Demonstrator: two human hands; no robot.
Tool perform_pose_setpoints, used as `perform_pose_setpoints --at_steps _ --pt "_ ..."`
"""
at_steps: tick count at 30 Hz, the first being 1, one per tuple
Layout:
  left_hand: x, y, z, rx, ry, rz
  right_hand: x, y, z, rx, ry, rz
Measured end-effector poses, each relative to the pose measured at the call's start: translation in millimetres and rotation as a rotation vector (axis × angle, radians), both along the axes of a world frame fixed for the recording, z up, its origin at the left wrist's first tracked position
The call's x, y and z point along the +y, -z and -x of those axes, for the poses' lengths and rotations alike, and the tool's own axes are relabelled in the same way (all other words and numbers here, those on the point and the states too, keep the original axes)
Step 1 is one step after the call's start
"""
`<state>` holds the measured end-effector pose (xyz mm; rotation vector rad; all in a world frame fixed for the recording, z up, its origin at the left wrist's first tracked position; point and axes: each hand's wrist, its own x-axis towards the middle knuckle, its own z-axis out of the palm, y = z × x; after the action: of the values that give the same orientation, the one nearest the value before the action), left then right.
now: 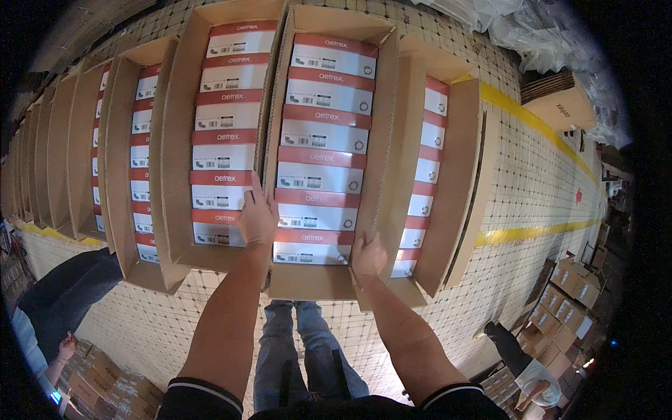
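Note:
In front of me an open cardboard carton (311, 283) holds a row of white shoe boxes (318, 178) with red lid edges and printed end labels. My left hand (257, 218) is closed over the upright flap edges where this carton meets its left neighbour. Its index finger points away from me along the edge, and some fingers are hidden. On the other side, my right hand (369, 257) grips the right flap (381, 154) near its front corner. The left neighbouring carton (183, 133) contains a similar row of shoe boxes (225, 119).
More open cartons (115, 161) line up to the left, and another carton (458, 182) stands on the right. Yellow floor tape (539, 232) crosses the tiled floor. Stacked cartons (560, 308), clear plastic wrapping (546, 35) and two people (535, 378) are farther off.

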<state>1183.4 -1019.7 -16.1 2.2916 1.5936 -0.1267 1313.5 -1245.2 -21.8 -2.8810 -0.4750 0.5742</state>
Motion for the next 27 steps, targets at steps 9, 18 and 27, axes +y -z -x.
perform_pose_setpoints --at_steps 9,18,27 --pt "0 2 3 -0.022 -0.001 0.034 -10 0 -7 0.018 -0.023 -0.059" --pt "0 2 5 0.016 0.023 -0.003 -17 6 -4 0.028 -0.036 -0.027" --pt "-4 1 8 -0.101 0.081 -0.149 -17 6 -4 0.008 -0.053 -0.043"
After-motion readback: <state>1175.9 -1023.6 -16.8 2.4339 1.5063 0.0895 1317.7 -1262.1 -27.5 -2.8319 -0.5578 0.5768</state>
